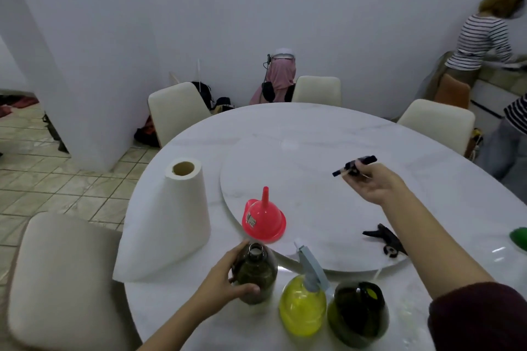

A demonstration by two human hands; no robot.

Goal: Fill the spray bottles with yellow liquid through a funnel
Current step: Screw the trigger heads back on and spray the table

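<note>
Nearest the camera, three bottles stand upright along the near edge of the round white table [285,122]: an uncapped dark bottle [256,276] on the left, mouth pointing straight up; a yellow-filled spray bottle [302,305] in the middle, its grey-blue trigger head angled up and to the left; another uncapped dark green bottle [358,313] on the right. Paper towel roll [168,222] stands upright left of them. Red funnel [264,218] sits inverted, wide rim down, spout pointing up; it bears a small sticker, unreadable. Left hand [225,279] wraps around the left dark bottle's shoulder. Right hand [373,185] is raised over the lazy Susan [299,168], fingers pinching a black spray head [354,165], long axis roughly horizontal. Another black spray head [385,239] lies on the turntable's near-right edge.
</note>
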